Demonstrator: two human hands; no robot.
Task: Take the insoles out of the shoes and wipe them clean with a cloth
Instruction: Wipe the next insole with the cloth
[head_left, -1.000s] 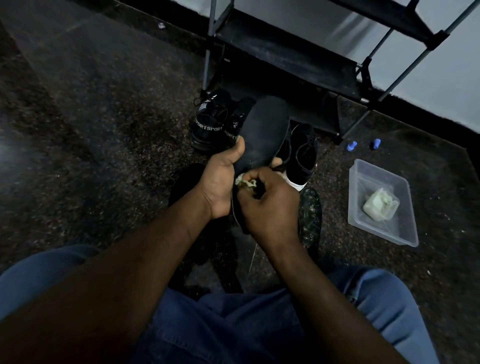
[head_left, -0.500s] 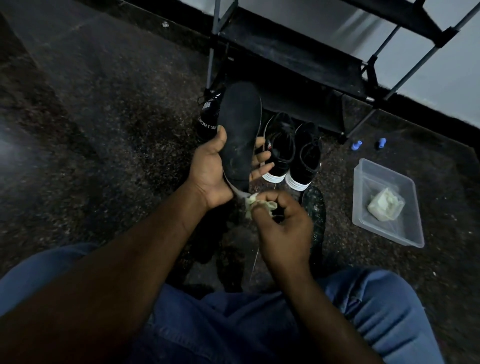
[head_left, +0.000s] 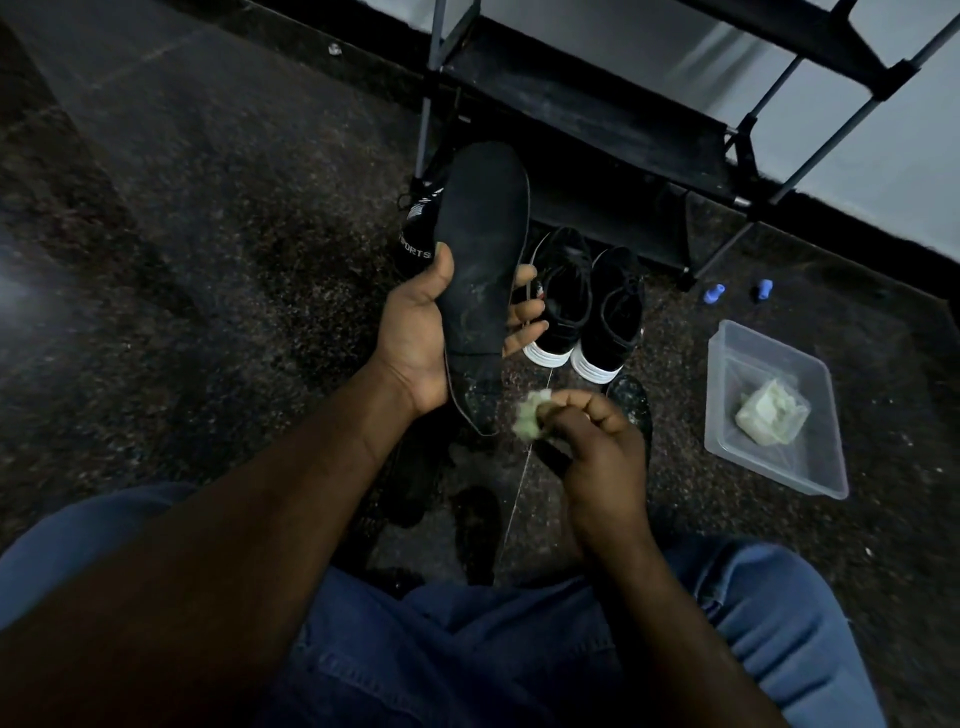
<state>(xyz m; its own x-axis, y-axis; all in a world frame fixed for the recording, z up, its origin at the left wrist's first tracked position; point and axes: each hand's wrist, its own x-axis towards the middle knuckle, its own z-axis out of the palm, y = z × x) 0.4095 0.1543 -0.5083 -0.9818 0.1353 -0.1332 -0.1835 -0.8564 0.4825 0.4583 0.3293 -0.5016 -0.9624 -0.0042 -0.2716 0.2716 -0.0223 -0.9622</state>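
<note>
My left hand (head_left: 421, 332) holds a black insole (head_left: 480, 249) upright above the floor, thumb on its left edge and fingertips showing past its right edge. Just below and to the right, my right hand (head_left: 597, 457) pinches a small pale-green cloth (head_left: 530, 418), a short way clear of the insole's heel. A pair of black shoes with white soles (head_left: 587, 306) stands on the floor behind the insole. Another black shoe with white lettering (head_left: 418, 234) is partly hidden by the insole. A second dark insole (head_left: 631, 410) lies on the floor under my right hand.
A clear plastic tub (head_left: 727, 436) holding a pale cloth (head_left: 771, 418) sits on the floor at the right. A black shoe rack (head_left: 587, 119) stands along the wall behind the shoes. Two small blue caps (head_left: 714, 293) lie near the rack's foot. My jeans-clad legs fill the bottom.
My left hand turned the insole upright and lifted it away. My right hand with the cloth came off the insole and dropped down to the right.
</note>
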